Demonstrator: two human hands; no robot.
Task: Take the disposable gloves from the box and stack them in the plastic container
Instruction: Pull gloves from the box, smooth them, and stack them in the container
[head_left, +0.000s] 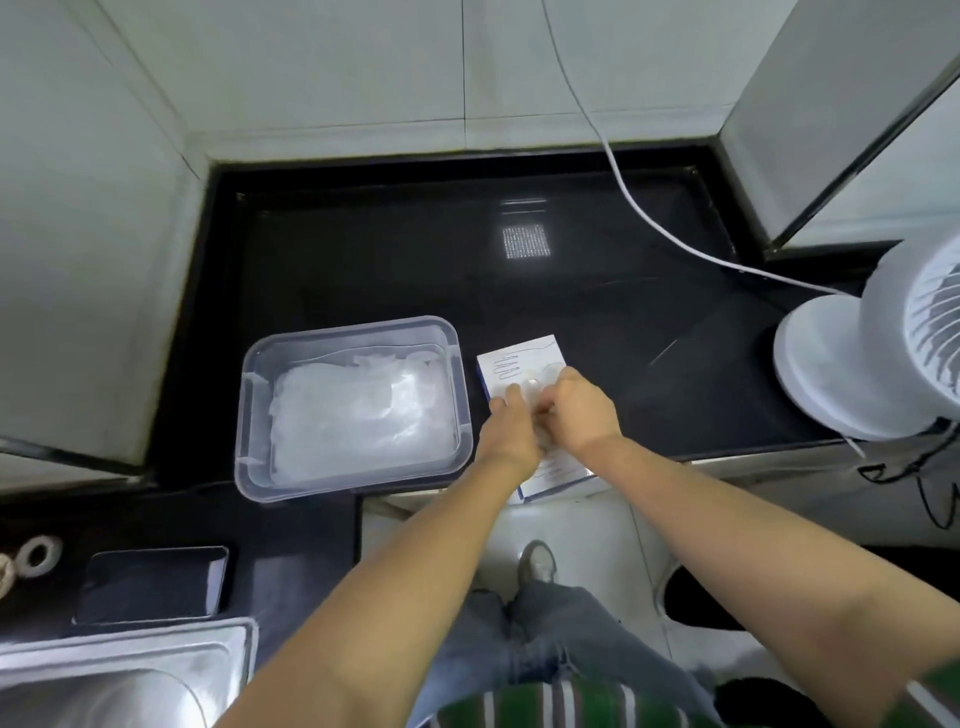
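Many clear disposable gloves are lying heaped in the plastic container, while just beside it the left hand and right hand are meeting over the white box, fingers curled, apparently pinching another glove. Filmy, limp and slippery, it is likely needing a light cuff pinch. Neither the phone far left nor the fan at right is blocking the short path.
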